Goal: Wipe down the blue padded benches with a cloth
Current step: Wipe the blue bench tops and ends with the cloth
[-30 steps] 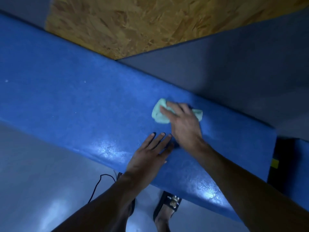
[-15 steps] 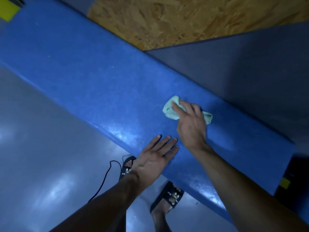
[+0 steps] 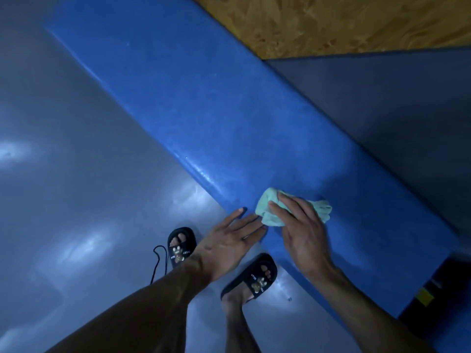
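Feet: two black slides point(image 3: 181, 248) on the glossy grey floor point(image 3: 76, 174), at about 6 o'clock in the view, with a thin dark cord point(image 3: 156, 263) looping just beside the left one.
Left hand: the left hand point(image 3: 229, 240) lies flat with fingers straight, fingertips on the bench's near edge at 5 o'clock, holding nothing; it looks like a brace.
Right hand: the right hand point(image 3: 303, 233), just to the 3 o'clock side of the left, presses down on the cloth with fingers spread and lightly bent over it, pinning rather than clenching it.
Cloth: a pale green cloth point(image 3: 270, 210), bunched, on the bench top near its front edge, sticking out at 10 o'clock and 2 o'clock from under the hand.
Handling: it should be light, soft and limp; a flat palm over the middle keeps it from rolling up, and the sheen on the vinyl suggests it slides easily.
Bench: the blue padded bench point(image 3: 204, 103) runs from 5 o'clock to 11 o'clock; its cushion probably gives under pressure.
Beyond: a grey panel point(image 3: 395, 110) at 2 o'clock and a chipboard panel point(image 3: 344, 21) at 1 o'clock.
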`<state>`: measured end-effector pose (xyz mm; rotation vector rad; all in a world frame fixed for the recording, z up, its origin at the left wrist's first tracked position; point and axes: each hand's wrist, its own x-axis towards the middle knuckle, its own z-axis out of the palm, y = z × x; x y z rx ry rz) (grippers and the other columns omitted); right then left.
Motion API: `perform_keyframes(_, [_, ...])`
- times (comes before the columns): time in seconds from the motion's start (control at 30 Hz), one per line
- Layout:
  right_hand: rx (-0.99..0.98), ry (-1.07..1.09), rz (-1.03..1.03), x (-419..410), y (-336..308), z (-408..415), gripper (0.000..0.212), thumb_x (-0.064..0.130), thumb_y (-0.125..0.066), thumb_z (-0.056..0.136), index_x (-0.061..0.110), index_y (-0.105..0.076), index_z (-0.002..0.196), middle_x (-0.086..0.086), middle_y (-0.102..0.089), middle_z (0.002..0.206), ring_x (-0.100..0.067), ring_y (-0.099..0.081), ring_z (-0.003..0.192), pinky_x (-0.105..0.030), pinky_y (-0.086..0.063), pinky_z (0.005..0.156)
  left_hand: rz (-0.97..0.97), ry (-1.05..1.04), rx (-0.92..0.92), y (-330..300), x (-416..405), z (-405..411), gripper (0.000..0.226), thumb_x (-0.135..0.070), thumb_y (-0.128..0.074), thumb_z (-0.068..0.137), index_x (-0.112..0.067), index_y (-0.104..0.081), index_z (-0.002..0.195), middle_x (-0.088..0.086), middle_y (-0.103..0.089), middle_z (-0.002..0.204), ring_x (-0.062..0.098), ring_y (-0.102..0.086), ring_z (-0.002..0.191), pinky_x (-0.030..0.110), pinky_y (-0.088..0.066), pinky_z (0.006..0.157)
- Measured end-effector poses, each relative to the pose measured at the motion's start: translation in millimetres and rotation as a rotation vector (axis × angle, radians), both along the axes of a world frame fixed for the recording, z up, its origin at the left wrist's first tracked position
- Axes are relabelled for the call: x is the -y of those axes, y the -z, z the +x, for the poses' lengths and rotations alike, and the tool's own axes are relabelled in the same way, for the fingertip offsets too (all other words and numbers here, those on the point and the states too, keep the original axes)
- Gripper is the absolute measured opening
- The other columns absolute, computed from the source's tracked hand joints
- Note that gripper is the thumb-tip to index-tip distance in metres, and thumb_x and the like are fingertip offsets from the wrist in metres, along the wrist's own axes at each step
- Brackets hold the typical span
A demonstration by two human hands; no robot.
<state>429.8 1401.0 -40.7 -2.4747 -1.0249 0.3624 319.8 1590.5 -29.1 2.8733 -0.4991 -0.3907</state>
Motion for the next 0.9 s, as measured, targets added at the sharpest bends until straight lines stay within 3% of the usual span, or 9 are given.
perform_keyframes(0.13, [-0.010,-0.051,0.005,-7,-4,-12,0.050,-0.007,-0.065,0.082,0.017,-0.067,0.125,0.000,-0.057,0.138,-0.024,-0.052,0.123,-0.034,-0.043,0.105,-0.032,-0.033,0.037,0,-23,-18,0.060,-0.006,-0.058,0.081,-0.014,-0.054,0.141,0.001,-0.053,0.146,0.025,-0.045,0.139,0.044,-0.020,0.121])
perform_keyframes(0.23, [0.009,-0.117,-0.004,-20,-10,-15,0.043,-0.005,-0.056,0.082,0.015,-0.070,0.117,0.000,-0.060,0.132,-0.025,-0.054,0.118,-0.038,-0.046,0.100,-0.074,-0.102,0.036,0,-42,-25,0.061,-0.007,-0.066,0.077,-0.012,-0.057,0.137,0.002,-0.056,0.143,0.024,-0.047,0.137,0.043,-0.021,0.119])
perform_keyframes(0.37, [0.040,-0.274,-0.009,-60,-14,-6,0.038,0.005,-0.048,0.076,0.016,-0.073,0.103,0.002,-0.065,0.121,-0.024,-0.056,0.112,-0.038,-0.050,0.091,-0.117,-0.246,0.037,1,-73,-27,0.052,-0.010,-0.047,0.083,-0.010,-0.059,0.134,0.006,-0.057,0.140,0.025,-0.050,0.134,0.042,-0.025,0.119])
perform_keyframes(0.5, [0.068,-0.494,-0.024,-111,-4,5,0.034,0.000,-0.054,0.077,0.015,-0.073,0.100,0.000,-0.067,0.117,-0.027,-0.058,0.112,-0.038,-0.046,0.097,-0.133,-0.365,0.043,6,-103,-27,0.049,-0.010,-0.048,0.086,-0.009,-0.060,0.133,0.007,-0.057,0.140,0.025,-0.051,0.133,0.044,-0.028,0.118])
perform_keyframes(0.63, [0.095,-0.579,-0.078,-74,-6,-3,0.051,-0.004,-0.028,0.095,0.017,-0.073,0.111,0.001,-0.062,0.135,-0.025,-0.053,0.130,-0.043,-0.040,0.109,-0.117,-0.380,-0.026,11,-122,-28,0.053,-0.016,-0.038,0.091,-0.010,-0.050,0.142,0.008,-0.048,0.151,0.030,-0.043,0.140,0.046,-0.027,0.119])
perform_keyframes(0.73, [0.105,-0.690,-0.156,-49,-10,-9,0.070,0.001,-0.006,0.100,0.017,-0.073,0.113,0.001,-0.059,0.139,-0.025,-0.052,0.132,-0.043,-0.037,0.108,-0.127,-0.394,-0.063,19,-129,-30,0.056,-0.020,-0.035,0.095,-0.011,-0.041,0.150,0.006,-0.036,0.158,0.030,-0.033,0.146,0.047,-0.025,0.120])
perform_keyframes(0.9, [0.132,-0.732,-0.085,-97,5,1,0.042,0.004,-0.035,0.102,0.016,-0.074,0.106,0.002,-0.063,0.134,-0.025,-0.051,0.133,-0.041,-0.037,0.112,-0.194,-0.501,-0.062,29,-138,-39,0.058,-0.023,-0.038,0.099,-0.009,-0.028,0.155,0.007,-0.021,0.164,0.027,-0.020,0.151,0.048,-0.024,0.121])
